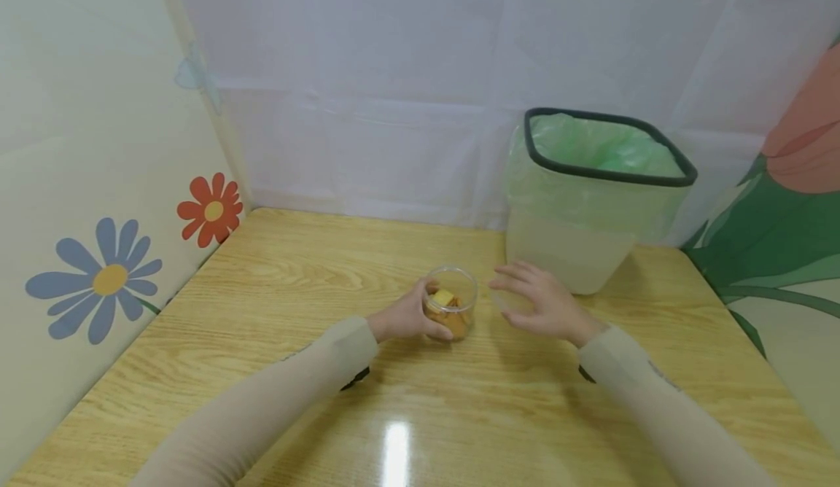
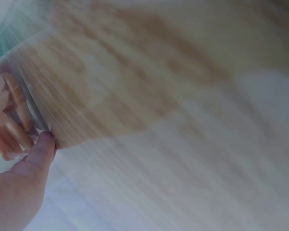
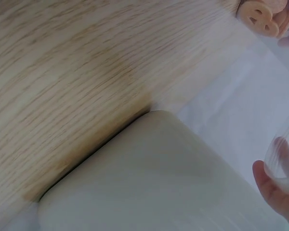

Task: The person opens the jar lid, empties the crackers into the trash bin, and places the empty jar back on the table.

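My left hand (image 1: pixel 410 316) grips a clear round jar (image 1: pixel 464 286) by its left side, on or just over the table. The jar's top is uncovered. Inside are orange-brown cookies (image 1: pixel 454 324) and a yellow piece (image 1: pixel 443 297); one cookie (image 3: pixel 256 18) looks pretzel-shaped in the right wrist view. To the right of the jar, my right hand (image 1: pixel 543 303) is raised, holding a clear lid (image 3: pixel 282 183) between thumb and fingers. The lid is only faint in the head view. At the edge of the left wrist view, the left thumb (image 2: pixel 36 159) presses against the jar.
A pale trash bin (image 1: pixel 564 243) with a dark rim and a green liner (image 1: pixel 590 144) stands behind my right hand at the back right. The wooden table (image 1: pixel 315 254) meets a white cloth (image 1: pixel 367 108) at the back. Flower-printed panels (image 1: pixel 72 137) line both sides.
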A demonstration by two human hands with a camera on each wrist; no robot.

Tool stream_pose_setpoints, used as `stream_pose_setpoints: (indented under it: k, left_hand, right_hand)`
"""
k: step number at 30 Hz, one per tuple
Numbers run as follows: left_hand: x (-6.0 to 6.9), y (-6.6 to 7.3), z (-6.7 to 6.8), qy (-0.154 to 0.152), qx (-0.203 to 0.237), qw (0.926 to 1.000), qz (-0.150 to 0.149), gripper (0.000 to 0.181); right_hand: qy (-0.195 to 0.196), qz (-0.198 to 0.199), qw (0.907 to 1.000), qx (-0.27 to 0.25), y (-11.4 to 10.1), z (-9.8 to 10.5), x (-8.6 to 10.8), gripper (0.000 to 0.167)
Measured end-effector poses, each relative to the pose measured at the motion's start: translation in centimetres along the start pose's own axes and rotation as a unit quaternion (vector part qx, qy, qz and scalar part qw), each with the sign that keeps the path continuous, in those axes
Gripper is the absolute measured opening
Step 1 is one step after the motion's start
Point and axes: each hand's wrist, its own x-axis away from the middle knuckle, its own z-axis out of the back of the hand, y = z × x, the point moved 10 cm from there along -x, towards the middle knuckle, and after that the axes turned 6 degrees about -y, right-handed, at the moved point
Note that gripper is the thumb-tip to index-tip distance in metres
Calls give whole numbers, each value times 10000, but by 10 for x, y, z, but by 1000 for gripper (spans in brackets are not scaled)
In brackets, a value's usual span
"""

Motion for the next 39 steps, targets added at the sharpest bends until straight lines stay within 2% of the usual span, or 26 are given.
stream_pose_setpoints:
  k: [19,31,39]
  left_hand:
    - [1,2,0,9,-14,10000,-28,100]
    - [-2,-2,-1,-61,-19,10000,-61,100]
    - [-3,-2,0,-35,-95,9999,-39,102]
  right_hand:
    - [136,189,9997,18,1,2,11,40]
    - [-42,51,10000,-7,6,0,19,42]
    - [-28,63,10000,49,8,1,25,41]
